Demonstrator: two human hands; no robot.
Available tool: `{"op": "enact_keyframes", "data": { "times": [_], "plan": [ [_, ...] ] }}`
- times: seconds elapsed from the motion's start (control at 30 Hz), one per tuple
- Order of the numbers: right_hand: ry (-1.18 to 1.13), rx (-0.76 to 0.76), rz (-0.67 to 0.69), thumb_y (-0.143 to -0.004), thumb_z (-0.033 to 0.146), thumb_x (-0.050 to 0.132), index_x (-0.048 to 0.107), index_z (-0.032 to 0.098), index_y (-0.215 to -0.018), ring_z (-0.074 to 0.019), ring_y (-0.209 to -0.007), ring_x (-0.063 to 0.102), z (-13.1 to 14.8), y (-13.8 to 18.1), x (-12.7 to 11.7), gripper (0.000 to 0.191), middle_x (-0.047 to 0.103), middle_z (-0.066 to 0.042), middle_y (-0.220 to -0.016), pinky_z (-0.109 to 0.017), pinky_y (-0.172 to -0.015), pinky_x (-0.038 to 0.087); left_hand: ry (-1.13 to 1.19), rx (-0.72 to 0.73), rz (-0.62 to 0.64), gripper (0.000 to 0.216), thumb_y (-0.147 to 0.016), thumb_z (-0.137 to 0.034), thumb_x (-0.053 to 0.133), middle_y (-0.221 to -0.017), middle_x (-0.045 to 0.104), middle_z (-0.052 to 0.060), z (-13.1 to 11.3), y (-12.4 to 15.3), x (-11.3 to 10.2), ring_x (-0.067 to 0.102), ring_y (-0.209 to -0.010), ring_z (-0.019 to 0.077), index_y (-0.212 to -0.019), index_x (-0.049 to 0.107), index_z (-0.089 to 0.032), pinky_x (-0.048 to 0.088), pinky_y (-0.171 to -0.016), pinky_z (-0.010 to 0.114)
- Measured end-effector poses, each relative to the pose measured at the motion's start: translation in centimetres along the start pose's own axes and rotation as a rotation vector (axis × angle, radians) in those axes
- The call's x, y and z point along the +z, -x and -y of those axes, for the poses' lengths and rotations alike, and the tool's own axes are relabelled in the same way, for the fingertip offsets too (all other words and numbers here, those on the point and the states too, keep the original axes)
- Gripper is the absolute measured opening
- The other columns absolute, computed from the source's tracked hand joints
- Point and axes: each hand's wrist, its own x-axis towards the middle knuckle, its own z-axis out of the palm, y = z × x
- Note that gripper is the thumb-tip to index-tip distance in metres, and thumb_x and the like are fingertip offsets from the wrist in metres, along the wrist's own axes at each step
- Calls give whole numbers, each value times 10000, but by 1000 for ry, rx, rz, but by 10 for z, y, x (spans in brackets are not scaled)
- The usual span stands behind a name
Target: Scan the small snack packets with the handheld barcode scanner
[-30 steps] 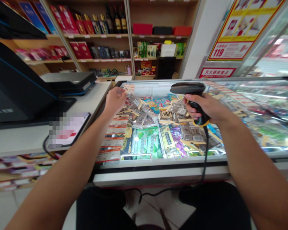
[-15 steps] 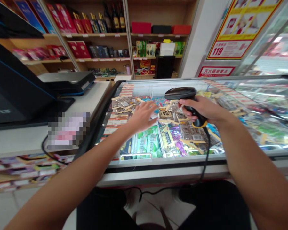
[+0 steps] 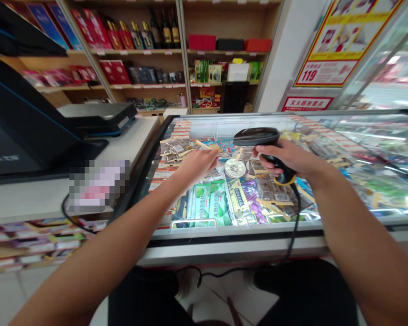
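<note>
My left hand (image 3: 201, 164) hangs over the glass-sided chest freezer (image 3: 245, 246), its fingers pressed together and pointing right. What lies between its fingertips is hidden. My right hand (image 3: 289, 158) is wrapped around the handle of a black barcode scanner (image 3: 256, 135), whose cable hangs down past the freezer's front edge. Between the hands lies a round white lid (image 3: 235, 168). Around them are clear-wrapped brown packets (image 3: 274, 188), green ice-pop packets (image 3: 209, 201) and a yellow-and-purple packet (image 3: 240, 197).
To the left, a counter (image 3: 27, 199) bears a black till machine (image 3: 23, 122), a flat scale (image 3: 102, 117) and a blurred-out item (image 3: 100, 185). Behind the freezer stand shelves with bottles (image 3: 166, 31) and boxes (image 3: 202, 42). My legs are close below the freezer edge.
My left hand's spread fingers have closed together. The packet with black lettering no longer shows over the round lid, which is now uncovered. My right hand keeps the scanner at nearly the same place.
</note>
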Motion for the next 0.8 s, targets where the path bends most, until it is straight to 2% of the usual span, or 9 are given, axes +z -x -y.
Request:
{"op": "enact_keyframes", "data": {
  "times": [0.07, 0.13, 0.23, 0.3, 0.47, 0.67, 0.8],
  "plan": [
    [24, -22, 42, -855, 511, 771, 599, 186, -856, -70, -377, 370, 0, 1, 0, 368, 498, 46, -539, -234, -353, 298, 236, -206, -173, 233, -1016, -274, 483, -919, 773, 107, 13, -1, -5, 753, -854, 243, -1016, 688, -163, 554, -798, 343],
    [58, -35, 78, -860, 529, 761, 591, 187, -842, -74, -379, 384, -1, 2, 0, 383, 502, 46, -538, -235, -359, 296, 497, -393, -288, 202, -996, -276, 510, -842, 771, 73, 24, -3, -9, 766, -783, 214, -923, 668, -173, 548, -693, 278],
    [129, -31, 136, -887, 545, 728, 584, 185, -810, -82, -394, 416, -4, 2, -1, 395, 515, 36, -545, -238, -374, 307, 788, -567, -309, 201, -980, -255, 520, -763, 748, 44, 35, -6, -11, 776, -723, 190, -837, 636, -174, 475, -527, 201],
    [175, -34, 159, -908, 541, 706, 577, 185, -781, -88, -403, 438, -6, 1, -1, 399, 519, 29, -544, -238, -377, 308, 896, -632, -296, 194, -975, -236, 534, -727, 725, 29, 36, -8, -11, 780, -715, 178, -823, 631, -166, 447, -490, 170],
    [217, -69, 172, -926, 527, 685, 543, 196, -703, -86, -394, 440, -7, 0, 2, 424, 512, 25, -531, -236, -377, 312, 1037, -695, -221, 200, -955, -201, 587, -612, 639, -10, 24, -9, -10, 779, -687, 170, -761, 611, -158, 441, -472, 140],
    [317, -68, 173, -882, 530, 729, 527, 199, -642, -82, -386, 436, 0, 3, 9, 456, 516, 22, -507, -235, -381, 306, 1005, -648, -177, 261, -962, -202, 571, -611, 624, -10, 8, -6, -17, 785, -715, 181, -704, 593, -161, 446, -471, 143],
    [316, -50, 166, -866, 512, 755, 530, 195, -663, -74, -376, 423, -1, 2, 10, 439, 511, 34, -498, -229, -382, 320, 1046, -671, -172, 213, -957, -214, 585, -642, 651, 0, 11, -8, -13, 791, -725, 193, -754, 616, -158, 491, -524, 165]
  ]
}}
